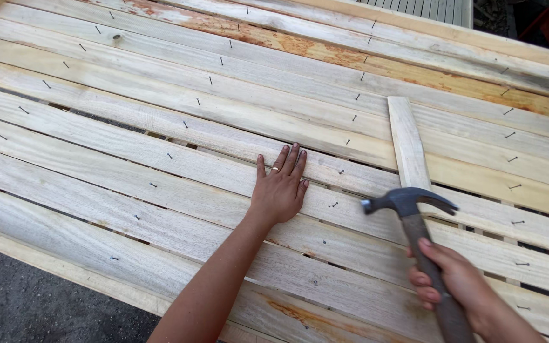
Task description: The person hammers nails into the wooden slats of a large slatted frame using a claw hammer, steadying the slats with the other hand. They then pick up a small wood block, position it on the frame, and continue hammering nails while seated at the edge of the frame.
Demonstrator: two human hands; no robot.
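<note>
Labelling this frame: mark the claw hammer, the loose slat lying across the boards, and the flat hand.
claw hammer [408,202], head view, on the steel head.
loose slat [406,141], head view, mid-length of its face.
left hand [281,189], head view, back of the hand.

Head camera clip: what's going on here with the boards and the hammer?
A person is working over a panel of pale wooden slats studded with rows of partly driven nails. The left hand lies flat on one slat, fingers spread. The right hand grips a claw hammer by its handle, its head raised just above the boards near a nail. A loose short strip of wood lies across the slats beyond the hammer.
</note>
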